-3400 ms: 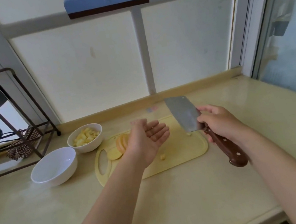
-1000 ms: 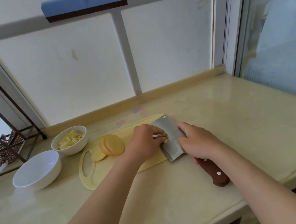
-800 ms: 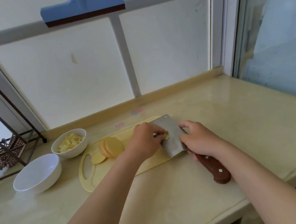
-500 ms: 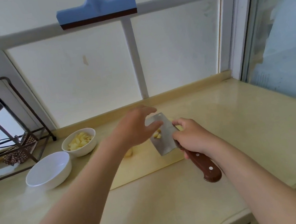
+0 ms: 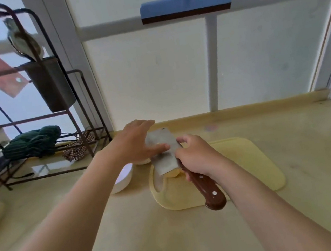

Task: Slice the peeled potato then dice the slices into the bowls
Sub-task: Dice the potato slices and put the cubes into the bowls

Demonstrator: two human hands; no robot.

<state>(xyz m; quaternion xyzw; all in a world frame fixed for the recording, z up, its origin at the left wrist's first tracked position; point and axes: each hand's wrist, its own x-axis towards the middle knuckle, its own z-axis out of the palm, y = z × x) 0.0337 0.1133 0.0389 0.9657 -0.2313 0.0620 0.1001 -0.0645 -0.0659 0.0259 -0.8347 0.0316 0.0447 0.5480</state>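
Moved left since 0.5 s ago, the cleaver (image 5: 164, 158) hangs over the left end of the cutting board (image 5: 253, 167) on the surface (image 5: 178, 242). Fingers of the right hand (image 5: 197, 157) curl round its handle. Those of the left hand (image 5: 139, 142) lie straight, gripping nothing, thumb on the blade. 1 white bowl (image 5: 123, 180) sits below the left fingers, and potato slices (image 5: 174, 173) show just left of the right fingers.

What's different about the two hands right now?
The left hand is spread with straight fingers, while the right hand grips the cleaver by its wooden handle. The left hand lies farther back, above the white bowl; the right hand sits over the cutting board. Both touch the cleaver: the left thumb lies on its blade.
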